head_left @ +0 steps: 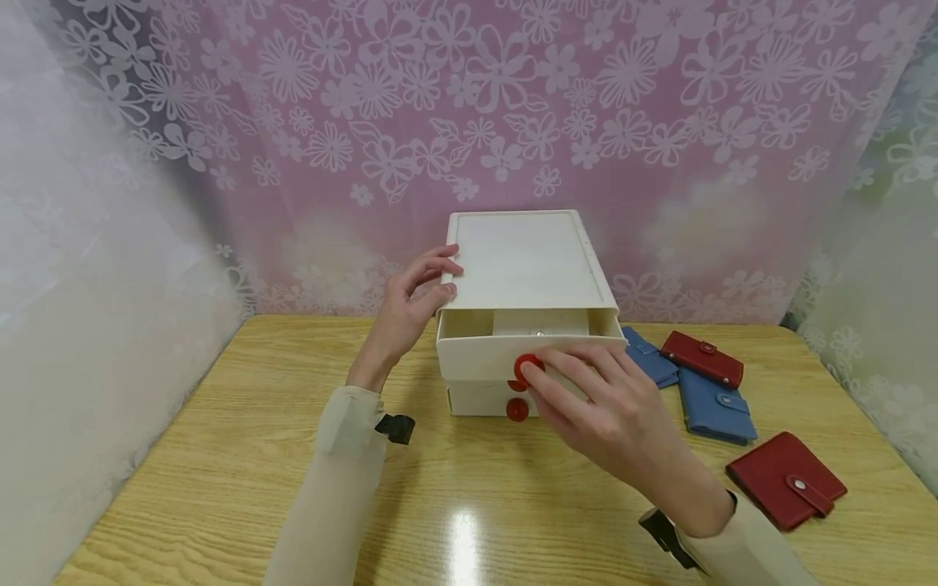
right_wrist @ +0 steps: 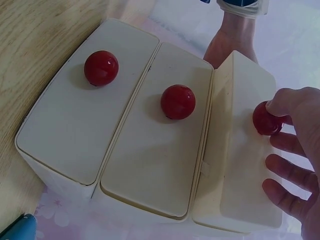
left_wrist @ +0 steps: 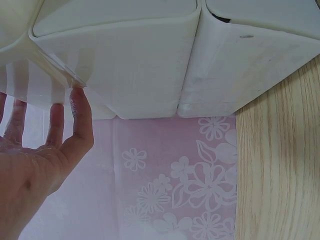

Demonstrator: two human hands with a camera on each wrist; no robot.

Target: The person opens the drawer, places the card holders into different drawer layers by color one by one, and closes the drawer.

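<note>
While the left hand (head_left: 410,303) is bracing the drawer unit (head_left: 523,260) open-fingered, the right hand (head_left: 608,407) is pinching the top drawer's red knob (head_left: 526,366), the drawer sliding toward the person.

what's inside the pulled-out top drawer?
In the head view the top drawer stands partly open. Inside shows a pale flat surface with a small dark spot. The rest is covered by the cabinet top and the right hand.
</note>
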